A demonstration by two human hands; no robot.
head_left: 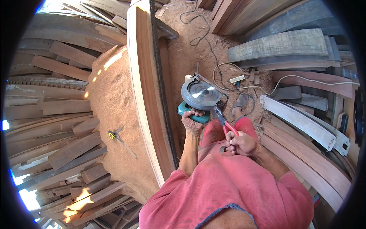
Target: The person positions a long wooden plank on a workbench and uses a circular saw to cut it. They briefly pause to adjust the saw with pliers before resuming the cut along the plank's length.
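Observation:
My left hand [192, 121] is wrapped round the teal handle of a circular saw [194, 94]. The saw is turned so that its round blade and grey guard face up, over my lap. Red-handled pliers [231, 129] are gripped in my right hand [243, 144]. Their dark jaws reach the saw's near right side, by the edge of the guard; whether they bite on a part there, I cannot tell. A long, pale wooden beam [143, 76] with a dark edge stands just left of the saw.
Sawdust [118, 99] is heaped left of the beam, with a yellow tape measure [112, 134] on it. A white power strip [237, 79] and looping cables lie beyond my sandalled foot [240, 102]. Stacked planks [74, 66] line the left; more boards [282, 45] lie at right.

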